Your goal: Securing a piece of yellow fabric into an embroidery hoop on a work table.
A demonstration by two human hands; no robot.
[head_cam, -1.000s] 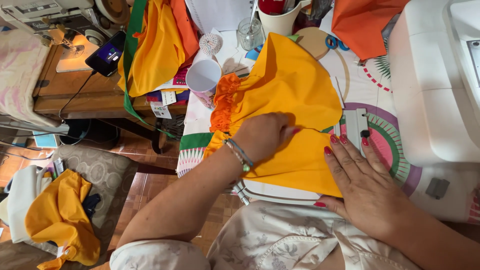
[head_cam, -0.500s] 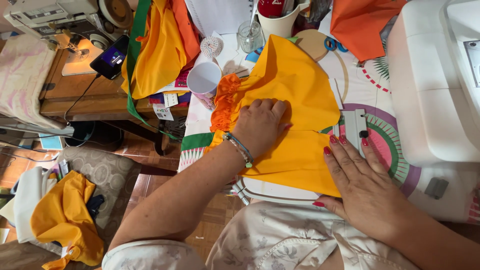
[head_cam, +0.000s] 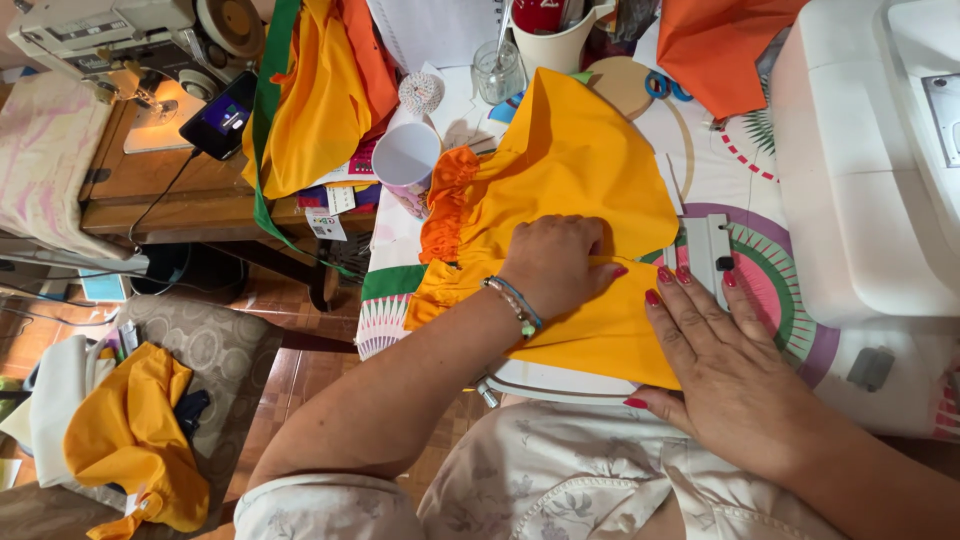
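While the yellow fabric piece [head_cam: 575, 190] lay spread over the patterned tabletop [head_cam: 760, 160] beside the white sewing machine [head_cam: 860, 200], it was being pressed and smoothed flat, as far as could be judged. The left hand [head_cam: 555, 265] was laid palm down on the middle of the cloth, its fingers curled slightly and gripping nothing, a beaded bracelet [head_cam: 515, 305] worn at the wrist. The right hand [head_cam: 725, 365] was spread wide and flat on the near right edge of the cloth, fingertips close to those of the left hand, with nothing held. A fold or seam line between the two hands appeared to be what was being flattened; the next move was judged to call for even pressure along that line, so that the cloth would not shift or wrinkle. The fabric's long axis ran from the near edge of the tabletop away toward a cream cup [head_cam: 555, 40] at the far side, its narrower end pointing away from the person. An orange ruffle [head_cam: 445, 205] was gathered along its left edge, near a white paper cup [head_cam: 405, 160].
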